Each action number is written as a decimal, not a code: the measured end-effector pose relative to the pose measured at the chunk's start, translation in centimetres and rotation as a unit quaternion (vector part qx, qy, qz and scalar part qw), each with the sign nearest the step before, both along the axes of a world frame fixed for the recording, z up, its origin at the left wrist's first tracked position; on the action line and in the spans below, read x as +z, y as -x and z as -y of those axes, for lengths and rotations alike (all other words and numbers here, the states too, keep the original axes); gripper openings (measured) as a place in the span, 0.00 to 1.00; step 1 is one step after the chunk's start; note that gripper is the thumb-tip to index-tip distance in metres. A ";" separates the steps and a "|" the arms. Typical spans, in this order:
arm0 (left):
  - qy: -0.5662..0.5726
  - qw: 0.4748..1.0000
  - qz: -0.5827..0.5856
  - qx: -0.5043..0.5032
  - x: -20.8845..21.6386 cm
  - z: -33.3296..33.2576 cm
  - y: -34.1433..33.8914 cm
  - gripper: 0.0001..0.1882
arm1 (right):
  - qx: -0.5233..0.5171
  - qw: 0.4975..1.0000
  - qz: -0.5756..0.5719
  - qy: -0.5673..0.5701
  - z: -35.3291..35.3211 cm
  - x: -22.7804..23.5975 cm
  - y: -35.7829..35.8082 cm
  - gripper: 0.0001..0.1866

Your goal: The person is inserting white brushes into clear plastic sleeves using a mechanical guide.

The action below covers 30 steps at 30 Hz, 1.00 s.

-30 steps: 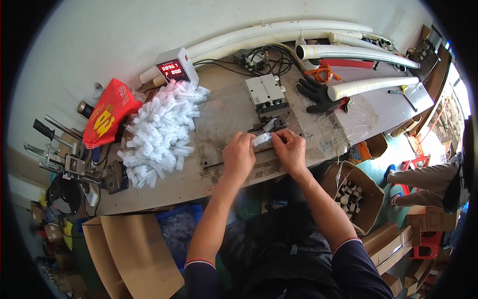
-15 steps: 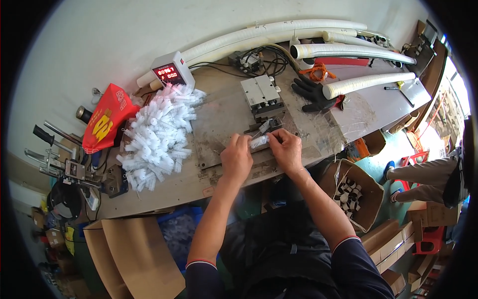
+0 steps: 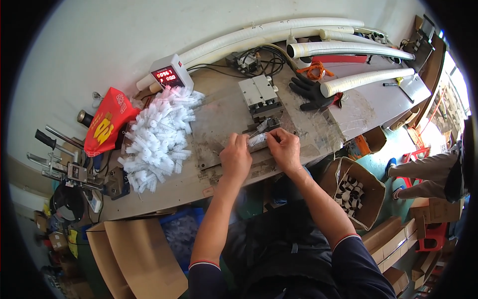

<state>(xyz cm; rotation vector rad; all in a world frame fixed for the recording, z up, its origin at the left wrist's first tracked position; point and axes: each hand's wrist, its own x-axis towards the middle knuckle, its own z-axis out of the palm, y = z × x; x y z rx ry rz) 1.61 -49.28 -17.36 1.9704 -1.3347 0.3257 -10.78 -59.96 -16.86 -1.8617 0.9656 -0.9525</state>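
My left hand [image 3: 235,158] and my right hand [image 3: 285,149] meet over the near part of a metal plate [image 3: 214,127] on the bench. Between their pinched fingers they hold a small white bristle brush [image 3: 257,140], one hand at each end. Just beyond it, another brush-like piece [image 3: 262,125] lies slanted at the front of a small clamping machine with a light grey block [image 3: 259,91]. To the left is a heaped pile of similar white brushes [image 3: 159,139]. My fingers hide the ends of the held piece.
A counter with red digits [image 3: 169,74] stands behind the pile, beside a red bag [image 3: 110,122]. A lever tool [image 3: 82,172] sits at left. Black glove [image 3: 311,92] and white tubes [image 3: 353,50] lie at right. Below are cartons [image 3: 144,254], a blue bin [image 3: 199,215]; a person's legs [image 3: 423,172] show.
The whole view has shifted slightly. Both hands stay at almost the same spot with the brush still between them; the person's legs at right have shifted a little.
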 end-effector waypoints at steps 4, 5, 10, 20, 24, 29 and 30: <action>-0.020 1.000 -0.002 0.011 0.3 0.0 0.3 0.11 | 0.001 1.000 0.001 -0.004 0.0 0.1 0.0 0.10; -0.029 0.999 -0.005 0.014 0.4 0.1 0.3 0.10 | 0.000 1.000 -0.004 -0.004 0.0 0.1 0.1 0.10; -0.052 0.998 -0.013 0.021 0.4 0.4 0.4 0.10 | -0.002 1.000 0.002 0.002 0.1 -0.2 0.1 0.10; -0.051 0.998 -0.036 0.020 0.4 1.4 0.6 0.08 | -0.004 1.000 0.002 0.005 0.2 -0.4 0.2 0.10; -0.050 0.998 -0.035 0.008 0.4 1.5 -0.1 0.12 | 0.000 1.000 0.000 -0.010 0.1 0.2 0.1 0.11; -0.045 0.998 -0.041 0.013 0.5 1.6 0.0 0.09 | -0.001 1.000 0.004 -0.004 0.2 0.0 0.1 0.12; -0.045 0.998 -0.041 0.015 0.4 1.6 0.1 0.06 | 0.000 1.000 0.004 -0.004 0.2 0.0 0.1 0.12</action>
